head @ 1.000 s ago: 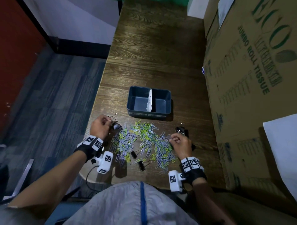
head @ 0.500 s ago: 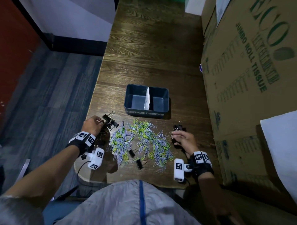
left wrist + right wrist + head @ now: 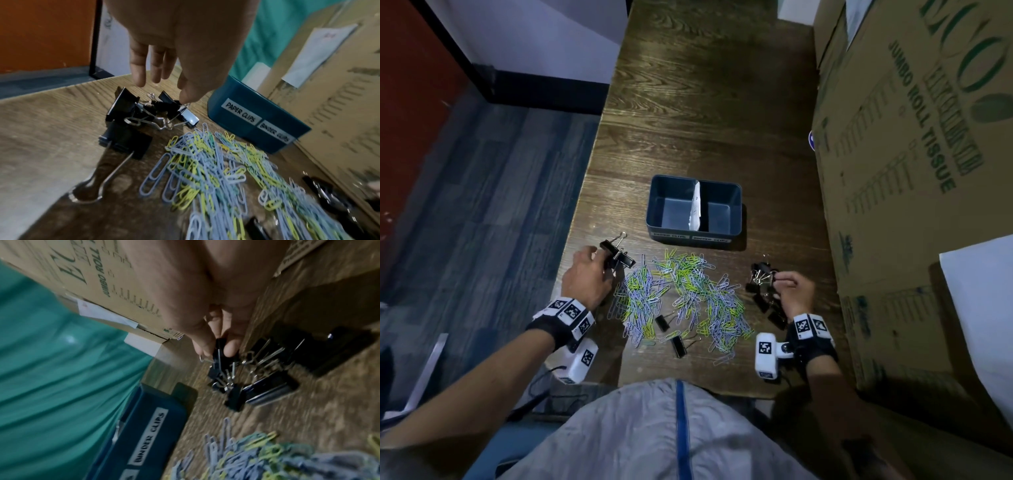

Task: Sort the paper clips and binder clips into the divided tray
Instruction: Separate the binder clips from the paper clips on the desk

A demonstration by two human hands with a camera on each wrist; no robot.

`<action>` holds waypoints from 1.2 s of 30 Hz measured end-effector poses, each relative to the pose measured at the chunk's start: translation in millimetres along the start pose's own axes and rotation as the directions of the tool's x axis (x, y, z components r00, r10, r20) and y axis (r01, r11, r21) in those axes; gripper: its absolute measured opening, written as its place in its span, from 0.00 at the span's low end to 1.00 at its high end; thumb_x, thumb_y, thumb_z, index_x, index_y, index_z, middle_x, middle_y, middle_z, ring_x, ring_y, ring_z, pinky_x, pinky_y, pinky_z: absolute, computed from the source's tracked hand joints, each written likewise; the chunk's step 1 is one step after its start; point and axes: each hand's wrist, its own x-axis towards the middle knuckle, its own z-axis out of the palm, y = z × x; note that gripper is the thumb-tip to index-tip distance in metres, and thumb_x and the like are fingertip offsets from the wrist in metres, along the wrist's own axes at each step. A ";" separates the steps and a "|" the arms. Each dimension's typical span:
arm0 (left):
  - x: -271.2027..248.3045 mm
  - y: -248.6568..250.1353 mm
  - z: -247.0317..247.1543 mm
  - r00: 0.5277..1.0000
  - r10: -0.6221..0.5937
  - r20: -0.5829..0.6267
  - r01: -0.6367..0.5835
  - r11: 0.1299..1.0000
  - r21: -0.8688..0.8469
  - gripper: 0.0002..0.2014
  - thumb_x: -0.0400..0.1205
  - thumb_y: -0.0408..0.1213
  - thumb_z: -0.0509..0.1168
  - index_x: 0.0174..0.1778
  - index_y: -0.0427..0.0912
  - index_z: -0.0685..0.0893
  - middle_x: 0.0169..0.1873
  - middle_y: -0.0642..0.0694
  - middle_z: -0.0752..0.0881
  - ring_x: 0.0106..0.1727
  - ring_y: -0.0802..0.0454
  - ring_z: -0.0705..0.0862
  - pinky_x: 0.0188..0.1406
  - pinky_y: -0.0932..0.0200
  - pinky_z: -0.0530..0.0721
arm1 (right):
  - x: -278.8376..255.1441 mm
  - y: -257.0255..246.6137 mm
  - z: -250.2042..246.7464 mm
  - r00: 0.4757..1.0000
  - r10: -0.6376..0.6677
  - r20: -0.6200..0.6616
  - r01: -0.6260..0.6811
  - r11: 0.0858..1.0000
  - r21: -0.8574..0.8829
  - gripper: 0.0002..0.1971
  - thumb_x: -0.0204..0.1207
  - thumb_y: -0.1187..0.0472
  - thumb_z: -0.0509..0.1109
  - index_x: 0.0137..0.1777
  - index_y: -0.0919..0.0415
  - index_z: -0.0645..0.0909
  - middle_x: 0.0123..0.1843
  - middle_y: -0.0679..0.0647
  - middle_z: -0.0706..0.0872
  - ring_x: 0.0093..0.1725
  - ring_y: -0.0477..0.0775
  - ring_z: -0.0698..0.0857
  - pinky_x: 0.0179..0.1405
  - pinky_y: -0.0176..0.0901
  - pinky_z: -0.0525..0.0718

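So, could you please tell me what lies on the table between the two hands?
The head view shows the paper clips in a loose pile, with two binder clips at its near edge.

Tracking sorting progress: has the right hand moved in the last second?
Yes. The right hand shifted rightward, off the paper clip pile to the binder clips beside it.

White labels on the front wall of the dark blue divided plastic tray [image 3: 242, 104] read "PAPER CLIPS" [image 3: 241, 113] and "BINDER CLIPS" [image 3: 149, 438], one per compartment. The tall brown cardboard carton [image 3: 893, 240] at the table's right edge carries green print reading "JUMBO ROLL TISSUE" [image 3: 921, 116] beneath a larger, partly cut-off "ECO" [image 3: 962, 44].
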 end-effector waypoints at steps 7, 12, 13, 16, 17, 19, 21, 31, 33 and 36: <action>-29.3 10.5 18.7 0.885 0.447 0.127 -0.454 0.891 0.026 0.14 0.79 0.37 0.69 0.60 0.45 0.81 0.53 0.43 0.83 0.51 0.46 0.82 0.43 0.51 0.86 | -5.1 3.6 -5.1 0.991 -0.108 -0.076 0.090 0.973 -0.211 0.14 0.74 0.73 0.74 0.45 0.51 0.86 0.55 0.54 0.88 0.55 0.56 0.87 0.49 0.38 0.77; -49.2 37.7 33.0 0.741 0.636 0.214 -0.655 0.755 0.021 0.16 0.77 0.42 0.70 0.60 0.46 0.83 0.50 0.45 0.85 0.50 0.49 0.83 0.44 0.55 0.87 | -43.8 9.5 16.7 0.930 -0.366 0.003 0.342 0.865 -0.366 0.13 0.72 0.74 0.75 0.50 0.55 0.87 0.61 0.56 0.82 0.64 0.58 0.78 0.62 0.45 0.77; -51.3 43.1 36.0 0.710 0.663 0.239 -0.687 0.726 0.028 0.16 0.78 0.44 0.69 0.61 0.47 0.83 0.51 0.45 0.85 0.50 0.49 0.83 0.45 0.54 0.87 | -53.1 13.8 24.5 0.909 -0.405 0.099 0.411 0.829 -0.379 0.15 0.72 0.73 0.75 0.54 0.55 0.87 0.62 0.54 0.81 0.64 0.56 0.78 0.64 0.45 0.78; -54.6 58.0 41.9 0.675 0.620 0.400 -0.700 0.709 0.081 0.19 0.82 0.47 0.63 0.69 0.49 0.77 0.63 0.42 0.80 0.61 0.46 0.78 0.59 0.49 0.83 | -83.0 29.1 48.1 0.754 -0.436 0.491 0.640 0.657 -0.399 0.24 0.74 0.69 0.74 0.66 0.46 0.81 0.66 0.46 0.78 0.63 0.47 0.79 0.65 0.44 0.82; -55.2 62.0 43.5 0.674 0.596 0.436 -0.695 0.712 0.100 0.20 0.82 0.46 0.63 0.71 0.50 0.75 0.66 0.42 0.77 0.65 0.45 0.76 0.63 0.48 0.80 | -92.8 31.1 54.2 0.657 -0.423 0.624 0.726 0.580 -0.371 0.26 0.74 0.68 0.74 0.69 0.43 0.80 0.68 0.45 0.77 0.63 0.48 0.80 0.63 0.46 0.84; -55.8 69.5 45.6 0.673 0.576 0.464 -0.691 0.714 0.114 0.23 0.82 0.44 0.65 0.73 0.51 0.72 0.70 0.42 0.73 0.68 0.44 0.73 0.65 0.46 0.78 | -110.3 34.0 67.2 0.461 -0.390 0.797 0.853 0.443 -0.276 0.28 0.73 0.70 0.74 0.70 0.44 0.79 0.69 0.50 0.78 0.62 0.52 0.82 0.57 0.49 0.87; -54.5 74.9 47.2 0.675 0.570 0.469 -0.694 0.706 0.143 0.23 0.82 0.45 0.65 0.73 0.50 0.70 0.70 0.42 0.72 0.67 0.43 0.74 0.62 0.45 0.80 | -124.2 33.4 76.7 0.326 -0.392 0.860 0.918 0.347 -0.191 0.26 0.71 0.69 0.75 0.68 0.49 0.82 0.66 0.55 0.80 0.59 0.58 0.83 0.50 0.50 0.87; -49.6 93.0 57.3 0.798 0.462 0.387 -0.546 0.825 0.142 0.18 0.79 0.36 0.65 0.64 0.41 0.74 0.64 0.41 0.76 0.63 0.43 0.76 0.49 0.46 0.85 | -128.7 39.3 100.9 0.361 -0.330 0.872 0.926 0.239 -0.293 0.14 0.80 0.65 0.65 0.64 0.57 0.75 0.63 0.64 0.72 0.58 0.68 0.79 0.45 0.58 0.84; -48.0 90.5 58.1 0.811 0.470 0.349 -0.530 0.843 0.095 0.19 0.77 0.36 0.68 0.64 0.42 0.74 0.65 0.42 0.75 0.63 0.43 0.76 0.49 0.47 0.85 | -127.0 37.0 97.0 0.399 -0.336 0.853 0.911 0.254 -0.325 0.13 0.80 0.65 0.61 0.64 0.60 0.76 0.63 0.65 0.74 0.59 0.67 0.79 0.47 0.56 0.80; -49.0 85.2 56.6 0.830 0.499 0.247 -0.511 0.859 -0.020 0.22 0.75 0.38 0.71 0.64 0.44 0.75 0.62 0.43 0.78 0.60 0.44 0.78 0.49 0.49 0.85 | -125.6 38.5 94.7 0.408 -0.403 0.819 0.905 0.294 -0.307 0.16 0.70 0.73 0.68 0.56 0.59 0.74 0.57 0.61 0.76 0.51 0.67 0.82 0.39 0.53 0.80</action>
